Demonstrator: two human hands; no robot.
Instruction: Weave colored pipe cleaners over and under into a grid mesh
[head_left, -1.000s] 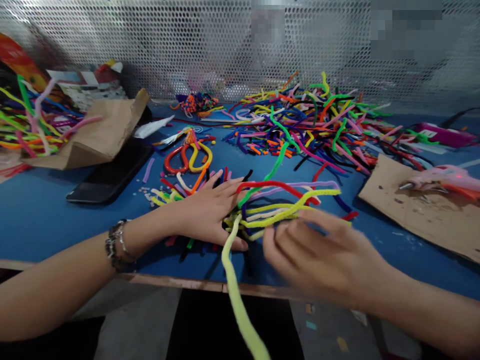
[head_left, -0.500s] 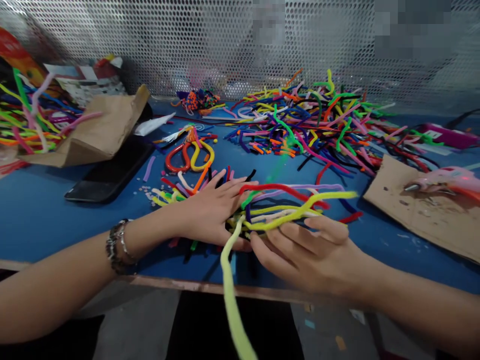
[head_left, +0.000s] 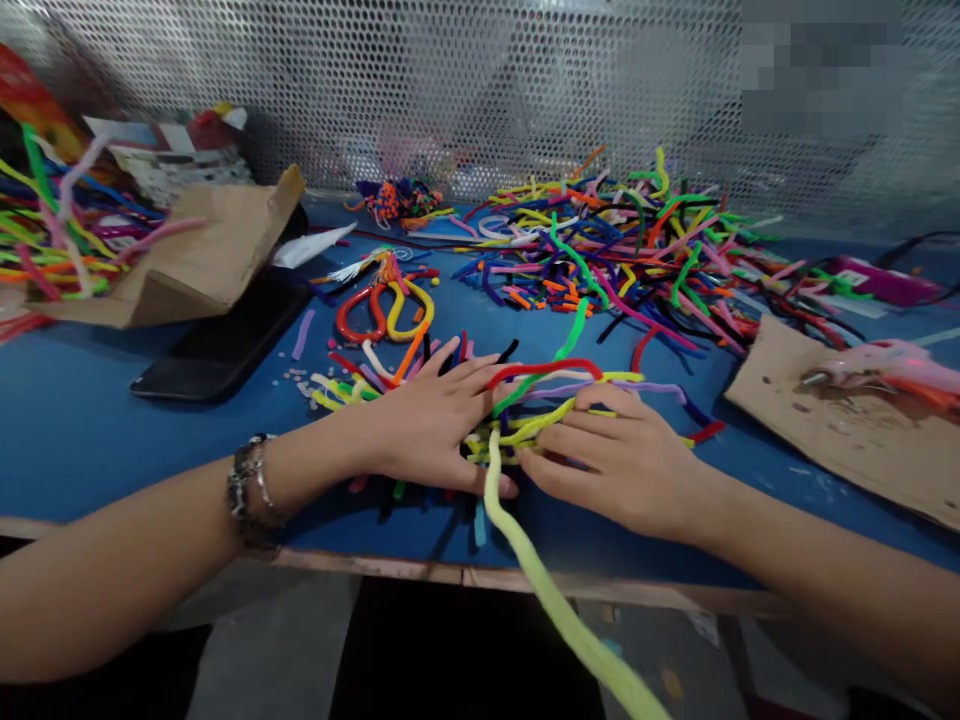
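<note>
The left hand (head_left: 431,425), spread, covers the middle of the fuzzy strands (head_left: 526,430) on the tabletop (head_left: 112,450); at its three o'clock, the right hand (head_left: 619,455) half-curls over more (whether gripping, I cannot tell). A pale yellow strand (head_left: 544,585) leaves view at five o'clock.

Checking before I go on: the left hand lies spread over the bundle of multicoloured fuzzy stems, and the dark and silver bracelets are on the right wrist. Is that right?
Not quite. The dark and silver bracelets are on the left wrist, as the head view shows. The left hand does lie spread over the bundle of multicoloured fuzzy stems.
</note>
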